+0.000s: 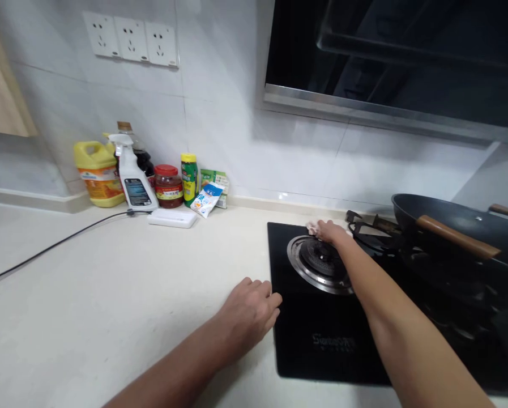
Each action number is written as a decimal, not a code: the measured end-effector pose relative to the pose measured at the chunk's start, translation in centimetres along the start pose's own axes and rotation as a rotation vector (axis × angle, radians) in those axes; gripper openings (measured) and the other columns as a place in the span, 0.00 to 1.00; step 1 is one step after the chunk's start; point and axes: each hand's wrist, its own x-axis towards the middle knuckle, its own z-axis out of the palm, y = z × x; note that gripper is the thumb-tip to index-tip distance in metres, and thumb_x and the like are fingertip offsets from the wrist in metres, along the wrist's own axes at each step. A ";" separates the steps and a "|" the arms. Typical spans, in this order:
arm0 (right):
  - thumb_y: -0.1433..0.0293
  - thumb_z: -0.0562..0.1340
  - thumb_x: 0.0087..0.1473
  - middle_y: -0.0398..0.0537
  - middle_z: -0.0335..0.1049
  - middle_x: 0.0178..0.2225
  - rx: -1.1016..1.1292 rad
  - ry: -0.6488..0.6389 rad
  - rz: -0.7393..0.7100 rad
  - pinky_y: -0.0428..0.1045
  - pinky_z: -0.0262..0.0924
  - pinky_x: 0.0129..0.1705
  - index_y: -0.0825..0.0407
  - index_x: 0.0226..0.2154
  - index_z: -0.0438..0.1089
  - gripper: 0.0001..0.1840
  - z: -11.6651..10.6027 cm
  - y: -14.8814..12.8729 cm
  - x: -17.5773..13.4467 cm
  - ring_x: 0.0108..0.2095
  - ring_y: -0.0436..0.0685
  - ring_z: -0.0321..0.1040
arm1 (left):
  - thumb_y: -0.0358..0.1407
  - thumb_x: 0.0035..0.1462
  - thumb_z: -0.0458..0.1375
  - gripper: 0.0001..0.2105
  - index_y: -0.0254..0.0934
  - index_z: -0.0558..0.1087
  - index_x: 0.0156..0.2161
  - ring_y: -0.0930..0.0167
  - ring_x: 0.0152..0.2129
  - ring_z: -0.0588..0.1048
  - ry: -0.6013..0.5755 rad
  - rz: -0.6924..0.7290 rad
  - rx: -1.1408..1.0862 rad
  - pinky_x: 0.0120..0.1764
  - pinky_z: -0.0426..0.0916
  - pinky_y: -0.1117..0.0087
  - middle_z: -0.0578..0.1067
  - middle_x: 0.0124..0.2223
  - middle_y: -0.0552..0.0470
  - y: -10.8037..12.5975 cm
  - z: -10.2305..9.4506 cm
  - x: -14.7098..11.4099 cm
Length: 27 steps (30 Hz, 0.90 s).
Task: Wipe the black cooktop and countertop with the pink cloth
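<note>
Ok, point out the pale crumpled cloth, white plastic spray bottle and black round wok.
Pale crumpled cloth [312, 228]: head view, exposed end.
White plastic spray bottle [135, 177]: head view, body.
Black round wok [466, 217]: head view, inner wall.

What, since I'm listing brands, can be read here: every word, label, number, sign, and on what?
"Sian…", perhaps, on the black cooktop; the rest is blurred.
Too small or blurred to read: labels on the yellow jug, spray bottle, dark bottle, red-lidded jar, green bottle, white packet, green packet.
</note>
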 end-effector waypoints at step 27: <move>0.64 0.61 0.59 0.51 0.66 0.48 0.168 0.151 -0.796 0.52 0.55 0.49 0.43 0.60 0.66 0.26 -1.1 -5.3 -28.9 0.47 0.59 0.63 | 0.40 0.70 0.46 0.17 0.41 0.77 0.49 0.64 0.43 0.78 0.090 -0.599 -0.087 0.46 0.67 0.65 0.80 0.47 0.48 -3.6 -3.1 -0.9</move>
